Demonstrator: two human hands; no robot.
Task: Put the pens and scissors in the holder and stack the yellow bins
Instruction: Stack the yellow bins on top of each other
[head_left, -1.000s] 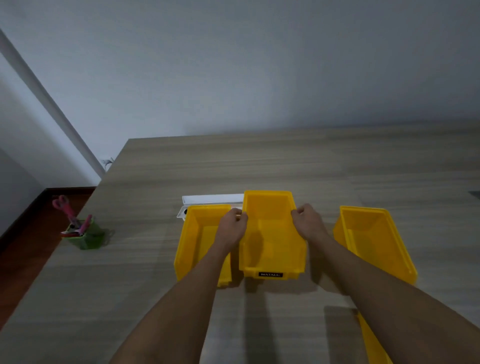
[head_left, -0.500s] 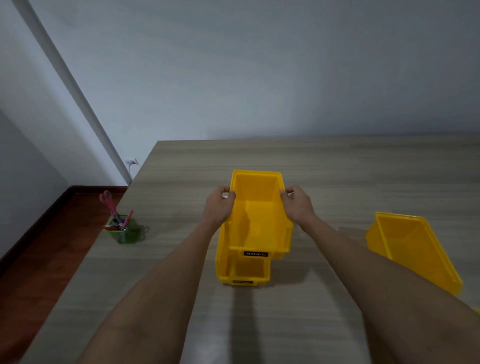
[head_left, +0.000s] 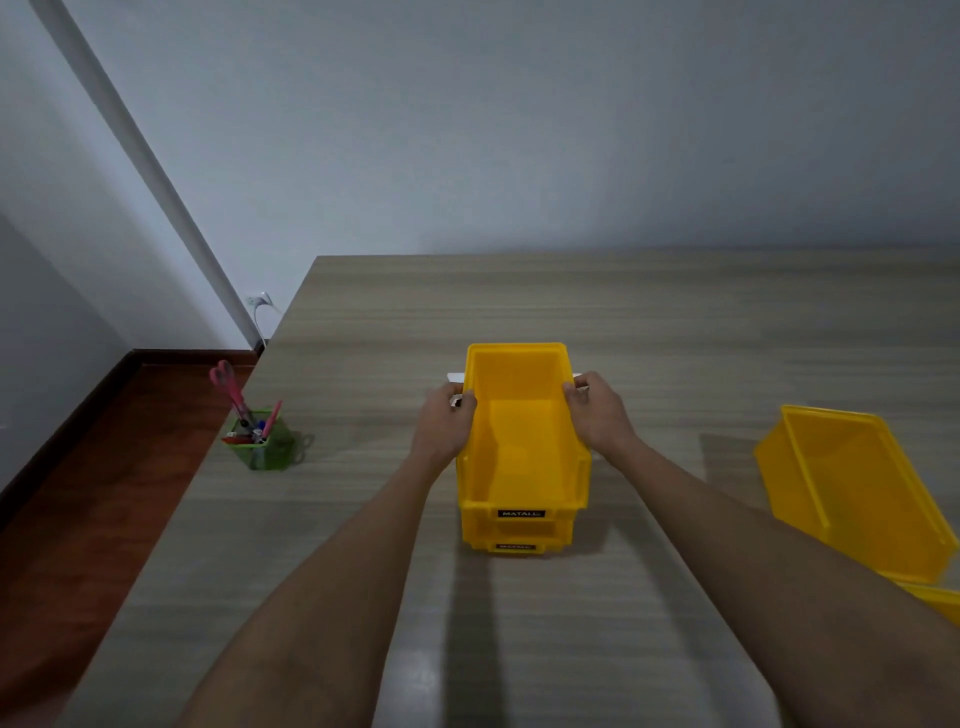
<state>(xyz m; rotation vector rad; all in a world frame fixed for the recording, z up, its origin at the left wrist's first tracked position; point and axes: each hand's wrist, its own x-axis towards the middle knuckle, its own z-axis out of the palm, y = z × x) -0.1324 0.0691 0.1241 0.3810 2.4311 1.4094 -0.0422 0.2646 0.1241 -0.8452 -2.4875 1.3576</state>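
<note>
A yellow bin (head_left: 522, 431) sits nested on top of a second yellow bin (head_left: 514, 543) at the table's middle. My left hand (head_left: 444, 421) grips the top bin's left rim and my right hand (head_left: 597, 410) grips its right rim. A third yellow bin (head_left: 852, 483) lies on the table to the right, with the corner of another yellow bin (head_left: 935, 603) below it at the frame edge. The green holder (head_left: 260, 441) stands near the table's left edge with pink-handled scissors (head_left: 228, 387) and pens (head_left: 270, 415) upright in it.
A white object (head_left: 457, 376) peeks out behind the stacked bins. The wooden table (head_left: 675, 322) ends at the left, with red-brown floor (head_left: 78, 493) below. A grey wall rises behind the table's far edge.
Both hands lifted the middle bin, carried it left and lowered it onto the left bin. It now sits lower in the stack than half a second ago.
</note>
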